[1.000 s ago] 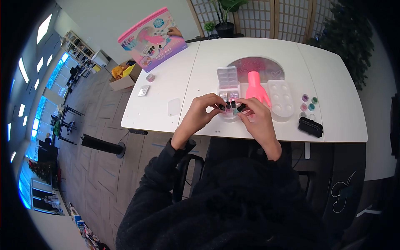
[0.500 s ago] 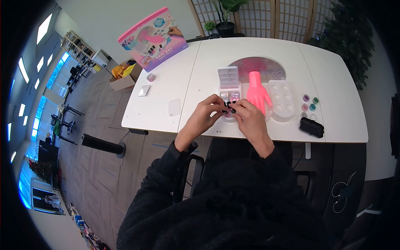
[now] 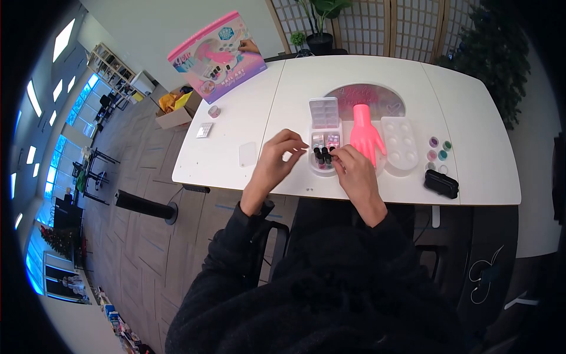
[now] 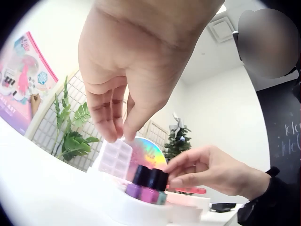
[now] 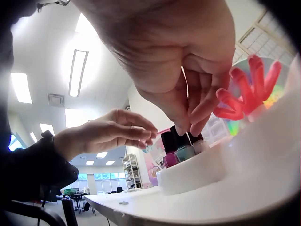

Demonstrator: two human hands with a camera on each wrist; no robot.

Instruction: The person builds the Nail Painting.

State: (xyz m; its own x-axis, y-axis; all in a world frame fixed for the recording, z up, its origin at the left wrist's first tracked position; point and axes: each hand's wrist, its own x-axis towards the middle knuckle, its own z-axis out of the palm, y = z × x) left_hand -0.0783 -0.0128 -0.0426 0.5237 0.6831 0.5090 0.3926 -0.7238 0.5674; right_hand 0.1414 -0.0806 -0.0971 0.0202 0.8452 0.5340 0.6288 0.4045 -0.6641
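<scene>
Several small nail polish bottles [image 3: 323, 156] with black caps stand in the front end of a white organizer tray [image 3: 314, 170]. Purple, magenta and teal polish shows in the left wrist view. My right hand [image 3: 357, 174] pinches the black cap of the right-most bottle [image 5: 200, 147] between thumb and fingertips. Just left of the tray, my left hand [image 3: 273, 167] hovers with relaxed, bent fingers and nothing in them. A pink model hand [image 3: 366, 137] lies to the right of the tray, beyond my right fingers.
A hinged clear compartment lid [image 3: 323, 113] stands up behind the tray. To the right are a white tray with round wells [image 3: 400, 154], small glitter pots [image 3: 433, 142] and a black case [image 3: 441, 184]. A clear plastic piece [image 3: 247, 154] and the nail art box [image 3: 218, 56] are leftward.
Both hands were together at the bottles. My left hand has let go and drawn back to the left; the bottles now stand in the tray, with my right hand still at one cap.
</scene>
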